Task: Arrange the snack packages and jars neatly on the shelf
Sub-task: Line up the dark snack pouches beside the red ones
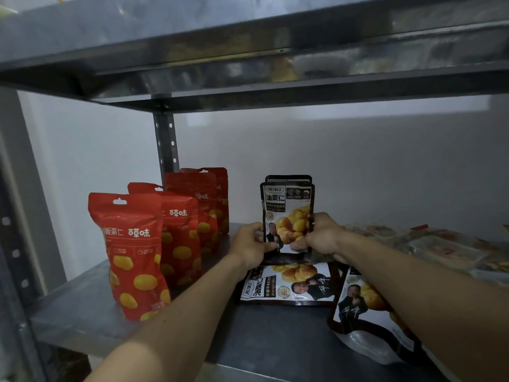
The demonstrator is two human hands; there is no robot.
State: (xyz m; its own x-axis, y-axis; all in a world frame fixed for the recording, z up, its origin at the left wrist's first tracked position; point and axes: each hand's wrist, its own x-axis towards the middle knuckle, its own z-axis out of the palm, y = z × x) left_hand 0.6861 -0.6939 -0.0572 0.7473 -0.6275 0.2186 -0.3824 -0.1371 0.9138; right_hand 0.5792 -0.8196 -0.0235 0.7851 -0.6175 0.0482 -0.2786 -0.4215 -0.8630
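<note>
one head-worn camera looks forward and slightly down, close into the lower shelf; upper shelf at 12 o'clock, left arm entering from 7, right arm from 4.

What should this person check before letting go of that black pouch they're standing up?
1. Grip: left hand and right hand both hold the black pouch: ok.
2. Pouch upright, front facing out: ok.
3. Lined up with the rear pouch right behind it: ok.
4. Will stand unaided: cannot tell; the hands cover its lower corners.
5. Other black packs stood up: not ok; the flat pouch and the front pouch lie on the shelf.
6. Red pouches standing in a row: ok.
</note>
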